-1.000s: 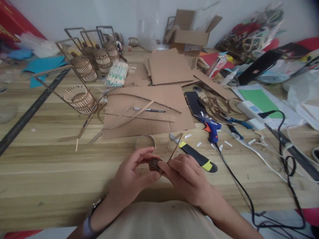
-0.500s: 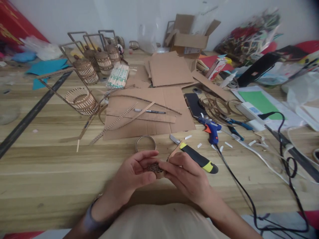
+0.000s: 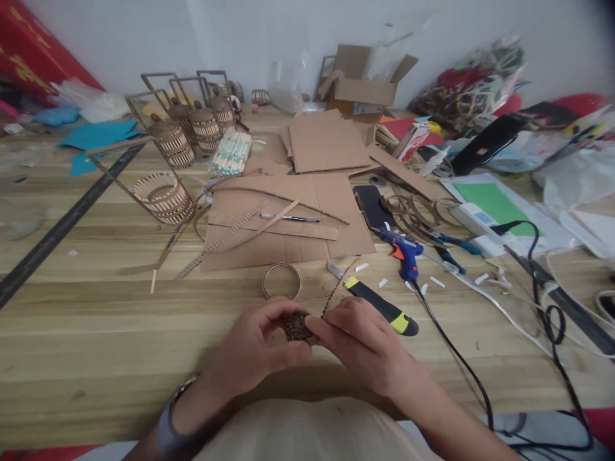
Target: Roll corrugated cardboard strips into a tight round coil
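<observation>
I have the coiled corrugated-cardboard disc [image 3: 296, 328] pinched between thumb and fingers of my left grip [image 3: 252, 351]; my right grip [image 3: 366, 344] pinches the corrugated strip [image 3: 332, 294] at the disc's right edge.

coiled cardboard roll [image 3: 298, 328]: left rim and underside hidden by the left hand [image 3: 259, 349], right edge covered by fingertips of the right hand [image 3: 368, 339].
corrugated cardboard strip [image 3: 333, 292]: lower end hidden behind right hand.
red panel [image 3: 41, 54]: cut off by left and top edges; gold marks blurred, unreadable.
dark bar [image 3: 62, 224]: cut off at left edge.
bag of mixed strips [image 3: 473, 83]: contents blurred.
white carton [image 3: 473, 218]: label print too small to read.
forearms [image 3: 442, 406]: cut off by bottom edge.
</observation>
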`<state>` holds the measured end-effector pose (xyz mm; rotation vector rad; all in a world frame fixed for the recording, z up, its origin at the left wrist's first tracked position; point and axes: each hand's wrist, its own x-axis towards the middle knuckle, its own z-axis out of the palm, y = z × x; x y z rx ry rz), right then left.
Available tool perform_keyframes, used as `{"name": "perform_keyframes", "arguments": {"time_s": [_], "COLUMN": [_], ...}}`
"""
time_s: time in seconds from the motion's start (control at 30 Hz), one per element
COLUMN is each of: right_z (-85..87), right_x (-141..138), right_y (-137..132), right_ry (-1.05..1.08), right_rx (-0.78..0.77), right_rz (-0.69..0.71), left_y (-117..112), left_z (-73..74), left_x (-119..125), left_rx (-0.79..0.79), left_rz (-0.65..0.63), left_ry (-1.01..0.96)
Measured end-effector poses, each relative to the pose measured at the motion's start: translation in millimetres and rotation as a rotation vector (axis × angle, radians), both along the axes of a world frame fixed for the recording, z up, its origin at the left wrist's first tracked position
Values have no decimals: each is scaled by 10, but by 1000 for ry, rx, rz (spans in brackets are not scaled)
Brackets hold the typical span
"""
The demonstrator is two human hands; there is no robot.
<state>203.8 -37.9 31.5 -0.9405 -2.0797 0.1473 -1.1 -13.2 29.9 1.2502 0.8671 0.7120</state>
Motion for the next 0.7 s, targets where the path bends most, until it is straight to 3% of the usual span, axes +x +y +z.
{"name": "perform_keyframes", "arguments": {"time_s": [0.1,0.17,0.37,0.53,0.6,0.7], "right_z": [-42,-39,46,20,-57,-190], "right_x": [28,45,80,67,29,-45], "right_y": [3,19,107,81,31,-35], "right_ry": [32,25,-159,-274,-169,122], "right_rx": [-37,-27,122,157,126,-63], "right_rz": [10,29,143,84,-8,-177], "left_y": [27,54,58,21,14,-6], "left_z": [-53,-60,76,92,64,31], "left_x": [-18,-37,-10,47,27,-13], "left_rx": [-112,-95,110,225,281,350], "left_rz": [-104,-132,-153,29,110,158], "left_ry": [-186,-187,229,329,367,399]}}
